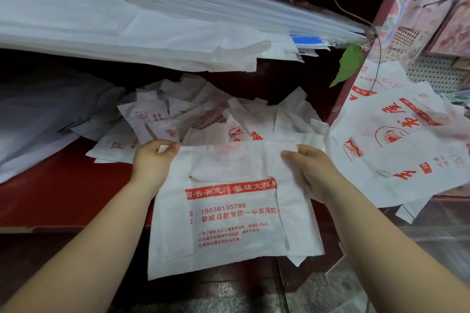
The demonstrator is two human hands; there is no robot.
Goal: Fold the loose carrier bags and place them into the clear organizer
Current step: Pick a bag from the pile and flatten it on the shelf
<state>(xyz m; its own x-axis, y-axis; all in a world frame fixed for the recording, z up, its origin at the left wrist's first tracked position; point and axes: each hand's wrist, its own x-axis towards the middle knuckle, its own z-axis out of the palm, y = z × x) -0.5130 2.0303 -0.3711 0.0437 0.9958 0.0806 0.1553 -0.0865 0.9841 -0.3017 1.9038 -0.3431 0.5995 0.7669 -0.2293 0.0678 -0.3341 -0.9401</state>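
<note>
Dark red shelf [63, 185] in a cramped shop corner, speckled floor [229, 297] below. Far left, well above the left fingers: thick stack of flat white sheets [89, 20] overhanging the shelf. Left hand [152, 160] grips the top left corner of a white carrier bag [229, 223], fingers curled round the edge. The bag hangs between the two hands with its red band and phone number facing the camera, top part folded down, bottom edge free over the floor. Just beyond both sets of fingertips is a heap of small folded bags [203, 114] on the shelf, white with red print. Right hand [310, 168] pinches the top right corner, thumb on the front, fingers curled behind. Just right of the right fingers lie loose unfolded bags [394, 140], print upside down. Above them is a green leaf [348, 63] on a thin vine, with a perforated panel [437, 71] behind. Clear plastic holder [229, 0] with white bags inside sits up top, well apart from both hands; cannot tell if it's the organizer.
</note>
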